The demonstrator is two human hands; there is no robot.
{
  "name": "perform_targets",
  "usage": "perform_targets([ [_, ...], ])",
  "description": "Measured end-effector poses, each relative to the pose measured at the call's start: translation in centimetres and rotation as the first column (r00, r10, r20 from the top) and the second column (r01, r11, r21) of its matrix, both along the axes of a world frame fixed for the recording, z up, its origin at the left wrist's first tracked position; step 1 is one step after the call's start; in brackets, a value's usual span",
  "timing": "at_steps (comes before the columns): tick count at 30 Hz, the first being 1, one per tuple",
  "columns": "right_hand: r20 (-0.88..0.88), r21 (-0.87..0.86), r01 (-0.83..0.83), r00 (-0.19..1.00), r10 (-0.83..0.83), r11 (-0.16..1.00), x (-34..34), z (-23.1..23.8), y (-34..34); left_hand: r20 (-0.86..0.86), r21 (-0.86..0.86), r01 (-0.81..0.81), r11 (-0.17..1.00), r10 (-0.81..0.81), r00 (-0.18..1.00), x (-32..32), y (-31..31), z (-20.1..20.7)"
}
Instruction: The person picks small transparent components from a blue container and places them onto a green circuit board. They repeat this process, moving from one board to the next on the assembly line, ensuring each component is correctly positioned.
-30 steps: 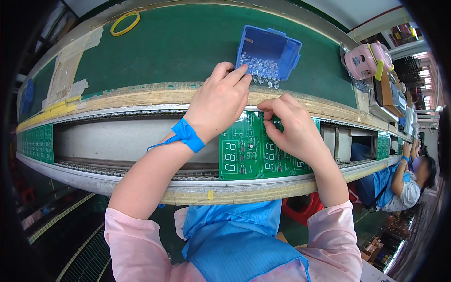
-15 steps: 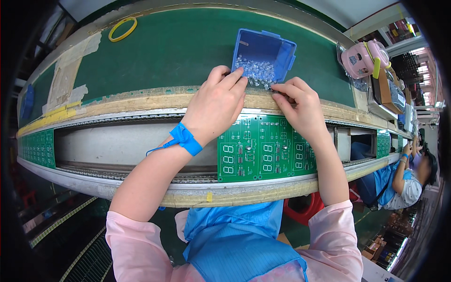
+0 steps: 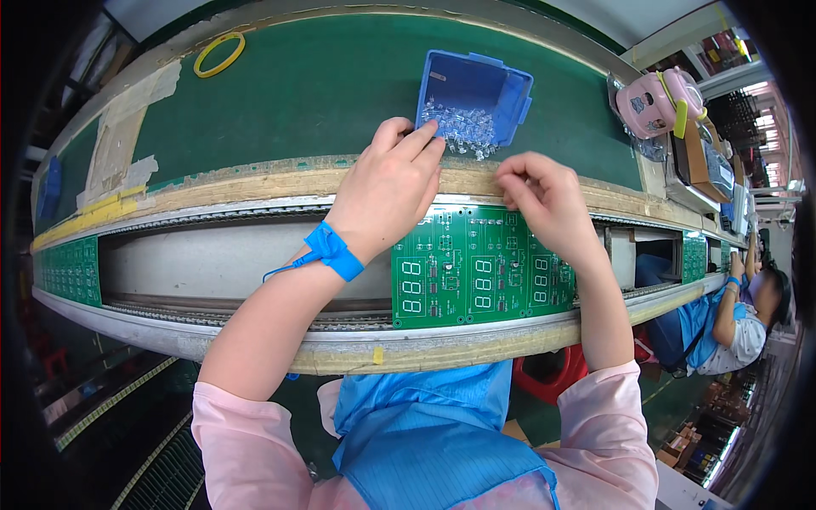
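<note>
Green circuit boards lay mid-frame, partly under the right hand, which, fingertips together, any load hidden, had just left the clear components at upper centre, seemingly turning boardward, while the left hand, grip unclear, stayed by the blue bin.

Bench evenly lit
The board is rendered clearly; the front rail is bowed, the windows washed out, the rack left dim, the corners blackened.
</note>
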State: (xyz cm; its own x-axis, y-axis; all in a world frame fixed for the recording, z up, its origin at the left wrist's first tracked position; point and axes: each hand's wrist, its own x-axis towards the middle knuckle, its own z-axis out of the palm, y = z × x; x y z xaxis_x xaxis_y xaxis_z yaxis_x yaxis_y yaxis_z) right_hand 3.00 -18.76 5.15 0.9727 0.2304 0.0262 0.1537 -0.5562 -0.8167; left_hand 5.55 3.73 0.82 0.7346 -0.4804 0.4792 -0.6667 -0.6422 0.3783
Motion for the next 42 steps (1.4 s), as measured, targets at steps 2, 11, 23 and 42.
perform_targets([
  [2,-0.232,0.205,-0.023,0.97,0.072,0.978,-0.5,0.5,0.1,0.003,-0.001,0.0,1.0,0.0,1.0,0.0,0.0,-0.1],
  [11,-0.36,0.432,-0.079,0.898,0.252,0.898,-1.7,2.2,0.0,0.019,-0.012,0.003,1.0,-0.002,1.0,0.2,0.0,-0.2],
  [23,-0.232,0.46,-0.155,0.93,0.287,0.874,-2.4,2.9,0.0,0.02,-0.002,-0.005,1.0,0.005,1.0,0.0,0.1,0.0],
  [42,0.054,-0.156,-0.239,0.967,0.25,0.958,-2.5,2.5,1.4,0.002,-0.005,-0.004,1.0,0.004,1.0,0.1,0.1,-0.2],
])
